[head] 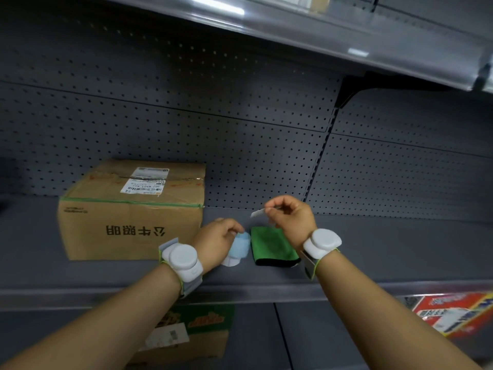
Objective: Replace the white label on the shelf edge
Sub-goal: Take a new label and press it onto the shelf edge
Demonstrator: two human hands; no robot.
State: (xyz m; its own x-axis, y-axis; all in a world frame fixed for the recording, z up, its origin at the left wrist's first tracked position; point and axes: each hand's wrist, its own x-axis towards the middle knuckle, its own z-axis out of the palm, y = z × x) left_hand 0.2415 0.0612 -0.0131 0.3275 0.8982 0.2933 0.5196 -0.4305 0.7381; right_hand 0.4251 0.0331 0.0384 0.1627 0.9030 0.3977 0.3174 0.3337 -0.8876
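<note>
On the grey middle shelf (pixel 373 252), two hands work side by side above two small items and beside one cardboard box (pixel 130 209). That box sits at the left of the shelf, bearing two white shipping stickers on its top and dark printed characters on its front. One green cloth (pixel 273 247) lies flat on the shelf between the hands, and one pale blue and white packet (pixel 238 249) lies just left of it, the two nearly touching.

The right hand (pixel 289 217) is raised above the cloth, thumb and forefinger pressed together on one small white label (pixel 258 212); the strip sticks out to the left of the fingertips, clear of the shelf. The left hand (pixel 217 240) is lower, its fingers curled and closed loosely on the upper edge of the blue packet, touching it.

Each wrist carries one white round device on a strap, two in all. Below the shelf edge (pixel 266 291) are one green-topped carton (pixel 202 324) and one red and white package (pixel 458 313). One clear strip runs along the upper shelf (pixel 346 44)
</note>
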